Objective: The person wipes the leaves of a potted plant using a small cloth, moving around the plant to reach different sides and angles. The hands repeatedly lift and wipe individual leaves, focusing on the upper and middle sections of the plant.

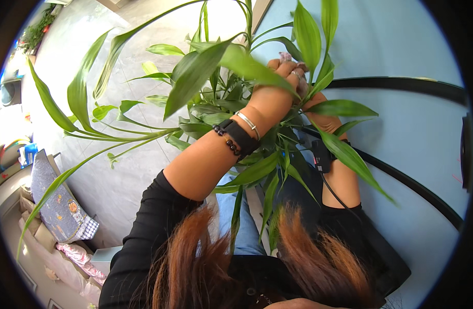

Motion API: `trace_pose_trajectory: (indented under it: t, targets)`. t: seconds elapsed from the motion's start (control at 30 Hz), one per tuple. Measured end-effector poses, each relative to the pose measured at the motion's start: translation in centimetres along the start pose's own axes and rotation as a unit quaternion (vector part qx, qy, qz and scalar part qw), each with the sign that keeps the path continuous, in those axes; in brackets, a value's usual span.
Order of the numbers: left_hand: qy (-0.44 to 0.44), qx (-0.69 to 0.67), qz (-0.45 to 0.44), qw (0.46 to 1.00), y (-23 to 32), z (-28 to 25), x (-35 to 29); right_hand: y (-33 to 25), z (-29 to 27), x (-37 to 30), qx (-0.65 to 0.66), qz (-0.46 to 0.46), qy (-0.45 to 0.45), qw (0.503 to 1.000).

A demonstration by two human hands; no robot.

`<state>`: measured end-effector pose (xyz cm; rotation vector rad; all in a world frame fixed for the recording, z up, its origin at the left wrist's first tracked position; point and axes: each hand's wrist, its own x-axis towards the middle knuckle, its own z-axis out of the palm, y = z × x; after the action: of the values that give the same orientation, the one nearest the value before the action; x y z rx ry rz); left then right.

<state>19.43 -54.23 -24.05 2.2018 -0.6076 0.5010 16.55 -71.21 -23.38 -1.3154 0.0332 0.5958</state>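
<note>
A large potted-type plant (197, 77) with long green leaves fills the middle of the head view. My left hand (283, 85) reaches into its upper right part, fingers curled inward among the leaves. A small pale pinkish thing shows at its fingertips, too unclear to name. A blurred leaf (257, 67) crosses in front of this hand. Just below and to the right, my right hand (323, 119) is raised into the same foliage. Leaves and my left hand cover its fingers. A bracelet, a beaded string and a black band circle my left wrist; a small black device sits on my right.
A light blue wall or panel (401, 118) with curved black strips (396, 83) stands close on the right. Grey tiled floor (118, 175) spreads to the left. A grey patterned fabric cover (61, 201) and pink cloth (81, 260) lie at the lower left.
</note>
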Motion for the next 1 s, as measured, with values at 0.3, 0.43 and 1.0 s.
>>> trace_pose_trajectory:
  t: [0.3, 0.43, 1.0]
  targets:
    - [0.094, -0.153, -0.162, 0.97, -0.8, -0.4, 0.8, 1.0, -1.2, 0.3, 0.01, 0.046, 0.055, 0.997]
    - [0.014, -0.05, 0.047, 0.998, 0.6, 0.0, -1.0, 1.6, -1.3, 0.1, -0.052, -0.047, 0.052, 0.996]
    - [-0.075, -0.081, -0.089, 0.99, -0.4, -0.5, 0.0, -0.6, -1.3, -0.1, -0.101, 0.095, 0.026, 0.99]
